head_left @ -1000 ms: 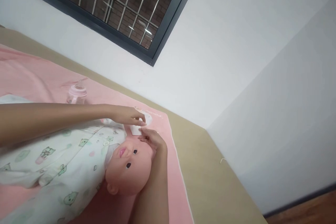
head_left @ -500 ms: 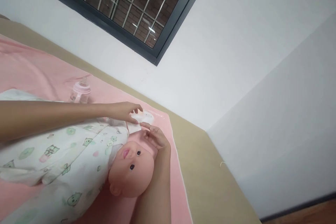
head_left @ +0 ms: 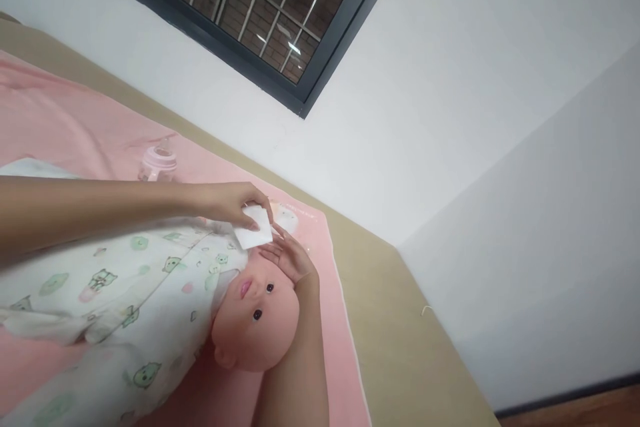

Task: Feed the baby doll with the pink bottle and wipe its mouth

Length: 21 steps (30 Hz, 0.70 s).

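My left hand (head_left: 245, 203) reaches in from the left, over the doll's body, thumb and fingers pinching a small white square (head_left: 254, 230) that looks like a folded tissue or pad. From the bottom edge my right forearm passes beside and partly behind the bald head of a baby doll (head_left: 263, 327). My right hand (head_left: 290, 255) is open, its fingers extended toward the white square; one fingertip is close to my left fingers. The doll lies face up in a white wrap (head_left: 160, 300) printed with green animals. Its arms are hidden.
A pink-lidded baby bottle (head_left: 159, 161) stands behind my left forearm. Underneath spreads a pink blanket (head_left: 100, 123) with a printed picture near its corner, on a tan mattress or mat (head_left: 395, 333). White walls and a dark-framed window (head_left: 305, 90) rise behind.
My left hand has closed on the white square and lifted it toward the doll's head. My right fingers have straightened somewhat. The view has shifted slightly.
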Motion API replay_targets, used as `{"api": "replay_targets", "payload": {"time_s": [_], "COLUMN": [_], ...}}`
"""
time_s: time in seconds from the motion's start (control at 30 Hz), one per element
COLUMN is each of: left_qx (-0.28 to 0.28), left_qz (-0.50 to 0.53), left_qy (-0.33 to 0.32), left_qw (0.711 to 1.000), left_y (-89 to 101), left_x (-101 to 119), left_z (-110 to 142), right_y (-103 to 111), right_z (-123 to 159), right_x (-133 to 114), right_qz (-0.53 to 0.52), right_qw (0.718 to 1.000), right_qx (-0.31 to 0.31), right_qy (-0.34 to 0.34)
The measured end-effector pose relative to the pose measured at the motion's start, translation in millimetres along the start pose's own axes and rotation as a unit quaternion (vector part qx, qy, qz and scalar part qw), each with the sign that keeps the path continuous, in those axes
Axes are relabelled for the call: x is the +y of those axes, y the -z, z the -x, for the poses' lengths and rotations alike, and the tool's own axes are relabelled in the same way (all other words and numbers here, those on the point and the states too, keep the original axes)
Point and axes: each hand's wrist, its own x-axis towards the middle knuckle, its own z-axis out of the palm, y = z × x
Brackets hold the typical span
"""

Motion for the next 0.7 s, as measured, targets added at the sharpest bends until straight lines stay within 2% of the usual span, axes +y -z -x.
{"api": "replay_targets", "payload": {"time_s": [0.13, 0.2, 0.3, 0.47, 0.7], "left_qx": [-0.038, -0.030, -0.007, 0.002, 0.038], "left_qz": [0.078, 0.073, 0.051, 0.041, -0.016], "left_qy": [0.022, 0.033, 0.006, -0.010, -0.017], "left_qw": [0.996, 0.996, 0.999, 0.999, 0.999], "left_y": [-2.9, -8.0, -16.7, -27.6, -33.6], "left_x": [13.5, 20.3, 30.6, 44.0, 53.2], "left_z": [33.3, 48.2, 63.4, 70.3, 71.8], "right_y": [-4.0, -7.2, -12.1, -16.6, -11.2], "right_z": [-3.8, -3.2, -1.4, -0.7, -4.3], "right_x": [-0.8, -2.1, -4.3, -6.5, -3.3], "right_qz": [0.011, 0.013, 0.018, 0.021, 0.022], "right_qw": [0.999, 0.999, 0.998, 0.997, 0.997], "right_qx": [0.035, 0.047, 0.061, 0.072, 0.070], "right_qy": [-0.009, -0.012, -0.015, -0.016, -0.017]}}
